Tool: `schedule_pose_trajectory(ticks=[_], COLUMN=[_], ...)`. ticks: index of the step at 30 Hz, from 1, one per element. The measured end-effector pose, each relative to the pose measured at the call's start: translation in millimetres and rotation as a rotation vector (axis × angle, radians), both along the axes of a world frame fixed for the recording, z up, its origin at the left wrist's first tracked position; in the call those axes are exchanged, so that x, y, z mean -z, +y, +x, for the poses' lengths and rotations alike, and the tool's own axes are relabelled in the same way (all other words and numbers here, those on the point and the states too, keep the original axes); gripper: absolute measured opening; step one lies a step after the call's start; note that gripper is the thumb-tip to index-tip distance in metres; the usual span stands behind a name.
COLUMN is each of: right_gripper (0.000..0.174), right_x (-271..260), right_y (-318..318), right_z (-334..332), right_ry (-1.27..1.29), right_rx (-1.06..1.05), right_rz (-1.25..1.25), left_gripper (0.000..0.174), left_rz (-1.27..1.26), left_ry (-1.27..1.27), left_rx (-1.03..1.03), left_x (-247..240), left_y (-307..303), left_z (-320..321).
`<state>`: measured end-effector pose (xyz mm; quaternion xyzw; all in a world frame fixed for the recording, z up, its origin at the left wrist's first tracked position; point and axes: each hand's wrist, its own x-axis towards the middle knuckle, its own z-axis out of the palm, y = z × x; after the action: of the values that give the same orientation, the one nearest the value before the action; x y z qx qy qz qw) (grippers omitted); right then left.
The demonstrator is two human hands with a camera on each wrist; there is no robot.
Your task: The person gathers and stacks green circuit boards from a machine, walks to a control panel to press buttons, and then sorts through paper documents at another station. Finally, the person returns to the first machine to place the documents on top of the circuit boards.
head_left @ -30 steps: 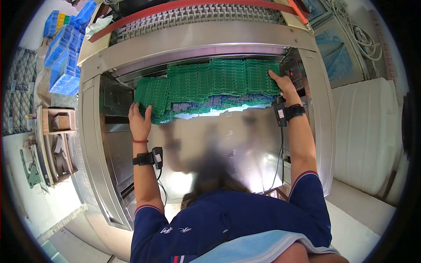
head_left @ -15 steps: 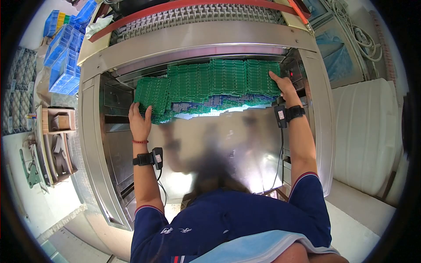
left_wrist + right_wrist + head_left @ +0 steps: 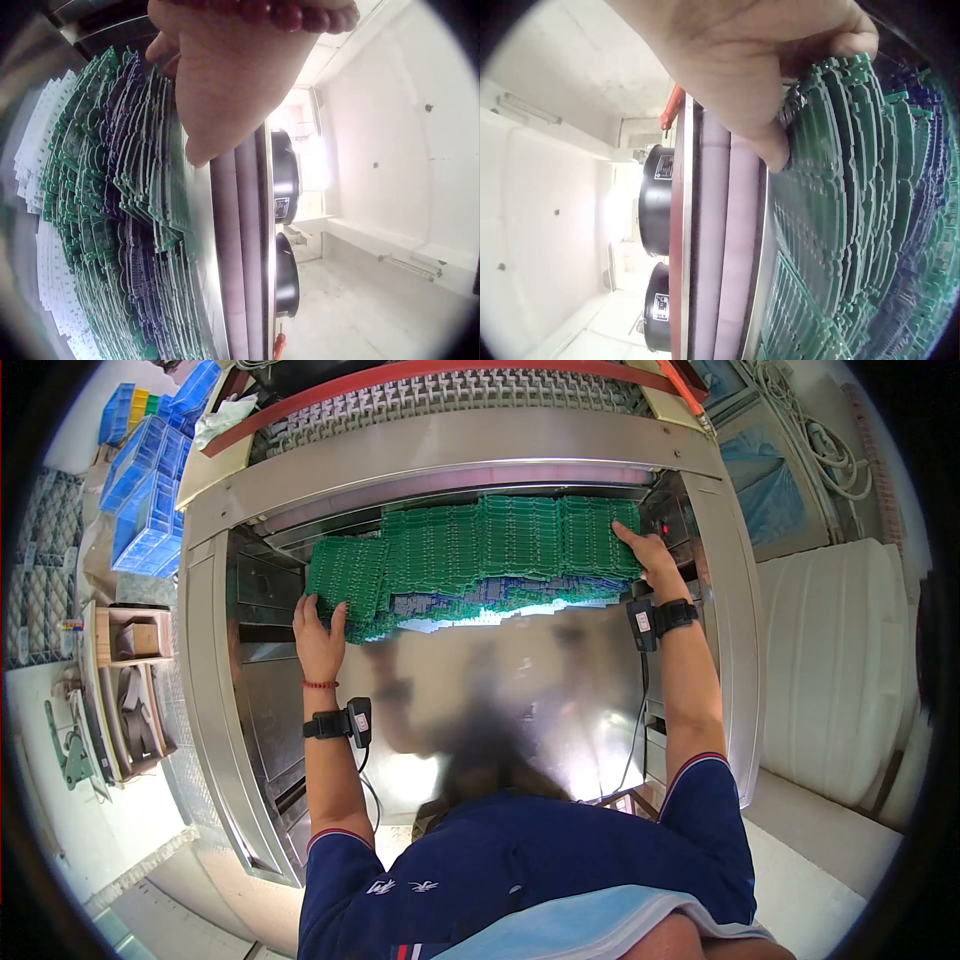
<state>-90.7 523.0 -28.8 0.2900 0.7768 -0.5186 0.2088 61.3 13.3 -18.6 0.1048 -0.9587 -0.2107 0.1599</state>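
Stacked green circuit boards lie in a wide row along the back of a steel surface. Beneath the top layers are blue boards, then more green ones, with white boards at the bottom. My left hand holds the row's left end, fingers bent over the outer edge and thumb on top. At the opposite end my right hand grips the green stack. In the right wrist view its thumb presses on the upper face while the other fingers curl round the side, partly hidden.
Metal side walls frame the surface. Behind the boards run pinkish rollers, with a chain conveyor beyond a steel crossbar. Blue bins stand at the left, a large white container at the right. Cables hang from both wrist cameras.
My right wrist and forearm shift very slightly. Both hands stay at the two ends of the row, and the boards look almost unmoved.
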Motion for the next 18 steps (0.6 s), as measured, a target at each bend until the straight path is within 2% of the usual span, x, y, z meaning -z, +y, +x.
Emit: schedule_pose_trajectory(ticks=[4,6,9,13,16,18], right_gripper=[0.089,0.089,0.09,0.091,0.086,0.058], right_x=[1,-11,-11,-21,-11,-9], right_y=[1,-6,-5,-11,-8,-11], right_z=[-2,1,3,7,8,9], right_ry=[-0.024,-0.039,-0.017,-0.027,0.006,0.085], right_rx=[-0.015,-0.028,-0.022,-0.025,0.014,0.087], right_rz=[0.037,0.136,0.066,0.105,0.041,0.098], left_gripper=[0.053,0.053,0.054,0.054,0.054,0.054], left_rz=[0.006,0.003,0.001,0.006,-0.011,-0.012], left_ry=[0.006,0.005,0.002,0.0,0.023,0.023], left_rx=[0.0,0.003,0.004,-0.004,0.005,0.005], left_x=[1,2,4,3,5,6], left_y=[-1,-1,-2,0,0,0], left_z=[0,0,0,0,0,0])
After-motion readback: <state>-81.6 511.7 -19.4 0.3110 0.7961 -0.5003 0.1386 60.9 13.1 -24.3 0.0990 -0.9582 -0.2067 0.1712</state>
